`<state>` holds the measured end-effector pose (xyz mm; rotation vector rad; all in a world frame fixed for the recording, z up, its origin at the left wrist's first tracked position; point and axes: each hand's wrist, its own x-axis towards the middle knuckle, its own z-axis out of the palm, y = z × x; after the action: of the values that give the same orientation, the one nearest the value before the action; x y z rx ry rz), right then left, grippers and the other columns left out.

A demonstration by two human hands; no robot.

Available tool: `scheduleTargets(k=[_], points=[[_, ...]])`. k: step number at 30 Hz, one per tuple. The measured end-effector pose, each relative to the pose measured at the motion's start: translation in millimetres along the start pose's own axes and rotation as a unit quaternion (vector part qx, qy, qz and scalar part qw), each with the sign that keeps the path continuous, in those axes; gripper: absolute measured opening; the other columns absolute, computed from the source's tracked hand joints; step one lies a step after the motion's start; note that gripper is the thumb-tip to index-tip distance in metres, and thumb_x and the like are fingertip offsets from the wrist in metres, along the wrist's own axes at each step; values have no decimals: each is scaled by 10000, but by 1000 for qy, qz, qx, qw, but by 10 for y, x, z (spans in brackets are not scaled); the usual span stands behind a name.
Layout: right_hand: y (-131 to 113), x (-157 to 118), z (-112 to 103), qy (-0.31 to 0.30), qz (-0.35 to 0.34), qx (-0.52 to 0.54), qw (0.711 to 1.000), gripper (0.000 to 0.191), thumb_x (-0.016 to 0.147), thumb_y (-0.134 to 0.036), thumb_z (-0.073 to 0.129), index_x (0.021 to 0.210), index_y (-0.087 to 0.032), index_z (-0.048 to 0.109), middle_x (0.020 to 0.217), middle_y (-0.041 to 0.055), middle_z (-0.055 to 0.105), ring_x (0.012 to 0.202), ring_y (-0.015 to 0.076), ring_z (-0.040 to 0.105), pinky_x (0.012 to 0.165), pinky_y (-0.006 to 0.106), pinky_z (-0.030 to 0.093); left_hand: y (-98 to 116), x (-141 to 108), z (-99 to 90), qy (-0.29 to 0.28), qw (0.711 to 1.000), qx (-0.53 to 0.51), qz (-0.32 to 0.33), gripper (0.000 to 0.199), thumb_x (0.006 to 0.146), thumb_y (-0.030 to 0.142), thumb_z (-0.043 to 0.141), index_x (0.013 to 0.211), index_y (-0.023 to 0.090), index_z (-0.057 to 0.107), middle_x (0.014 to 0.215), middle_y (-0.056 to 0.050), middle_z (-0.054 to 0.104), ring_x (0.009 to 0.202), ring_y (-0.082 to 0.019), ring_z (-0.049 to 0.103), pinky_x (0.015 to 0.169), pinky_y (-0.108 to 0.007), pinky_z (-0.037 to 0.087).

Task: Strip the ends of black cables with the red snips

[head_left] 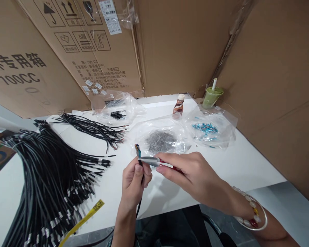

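Observation:
My left hand [136,176] is closed round a black cable [139,204], its end pointing up. Blue and orange inner wires [137,151] show at that end. My right hand [195,171] grips scissors [150,161] with red handles, mostly covered by the fingers. The blades point left and reach the cable just above my left thumb. Whether they press into the jacket I cannot tell. Behind the hands lies a clear plastic bag of small grey pieces [161,140].
A large bundle of black cables [54,178] fills the left side, with loose cables [92,128] behind it. Bags of blue scraps [206,130] and black pieces [117,114] lie farther back. A bottle [178,105] and green cup [211,97] stand near cardboard walls [175,48].

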<state>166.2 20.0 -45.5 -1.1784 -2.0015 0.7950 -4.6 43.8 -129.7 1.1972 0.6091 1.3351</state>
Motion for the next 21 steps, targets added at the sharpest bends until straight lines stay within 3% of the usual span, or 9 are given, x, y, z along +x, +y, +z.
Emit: scheduleTargets(k=[3, 6, 14, 21], points=[[-18, -18, 32, 18, -29, -33, 999, 331, 988, -366, 426, 1061, -138, 655, 809, 43, 678, 669, 125, 576, 612, 253, 415, -1, -2, 3, 12, 1000, 12, 11, 373, 930, 462, 473, 700, 186, 575, 418, 67, 349, 358, -61, 253, 380, -196, 210], [-36, -28, 75, 35, -48, -60, 996, 365, 996, -344, 409, 1116, -92, 644, 785, 60, 681, 667, 144, 595, 615, 271, 440, 15, 3, 30, 29, 999, 25, 23, 373, 931, 452, 481, 690, 182, 572, 421, 66, 354, 368, -58, 259, 386, -189, 213], [-52, -8, 184, 109, -95, -150, 978, 414, 1005, -321, 372, 1000, -39, 674, 706, 100, 674, 651, 181, 624, 609, 295, 478, 31, -6, 134, 91, 993, 55, 41, 369, 933, 425, 495, 655, 182, 504, 471, 64, 382, 393, -47, 239, 394, -179, 216], [-75, -6, 188, 99, -80, -158, 979, 421, 1010, -334, 344, 991, -69, 671, 693, 81, 665, 643, 173, 606, 611, 295, 470, 27, -13, 126, 116, 988, 86, 53, 385, 922, 441, 508, 636, 183, 498, 476, 58, 401, 403, -53, 259, 397, -186, 230]])
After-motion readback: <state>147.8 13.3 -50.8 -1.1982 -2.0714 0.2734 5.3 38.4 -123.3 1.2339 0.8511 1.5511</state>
